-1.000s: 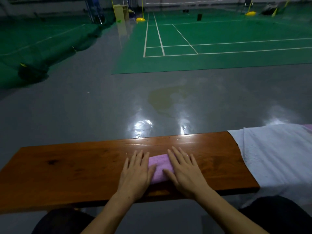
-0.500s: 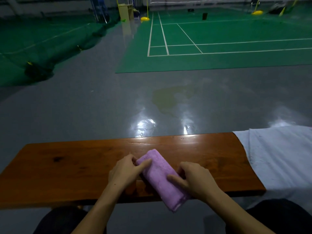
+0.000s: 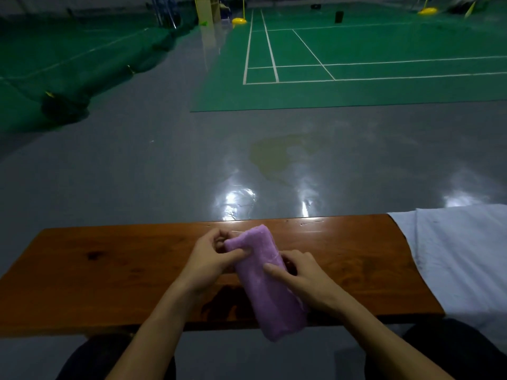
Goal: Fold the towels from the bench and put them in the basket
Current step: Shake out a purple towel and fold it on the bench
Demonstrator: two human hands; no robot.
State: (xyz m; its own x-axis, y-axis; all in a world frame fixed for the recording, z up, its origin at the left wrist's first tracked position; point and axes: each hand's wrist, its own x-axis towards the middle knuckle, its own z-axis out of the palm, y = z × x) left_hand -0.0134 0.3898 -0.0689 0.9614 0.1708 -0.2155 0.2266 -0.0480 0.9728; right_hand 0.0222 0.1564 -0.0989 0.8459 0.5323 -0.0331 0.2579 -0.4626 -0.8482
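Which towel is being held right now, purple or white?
The purple towel, folded into a narrow bundle: left hand pinches its far end, right hand grips its middle. The white towel lies spread over the bench's right end, untouched.

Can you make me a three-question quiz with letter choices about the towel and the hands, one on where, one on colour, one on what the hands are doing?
1. Where is the white cloth?
A. Over the bench's right end
B. On the green court
C. Under the hands

2. What colour is the folded towel?
A. Yellow
B. Purple
C. Black

3. What are the hands doing?
A. Lying flat on the bench
B. Both holding the towel
C. Hanging empty

Answers:
1 A, the white cloth drapes the bench at its right end.
2 B, the towel is purple.
3 B, the left hand pinches its far end and the right hand grips its side.
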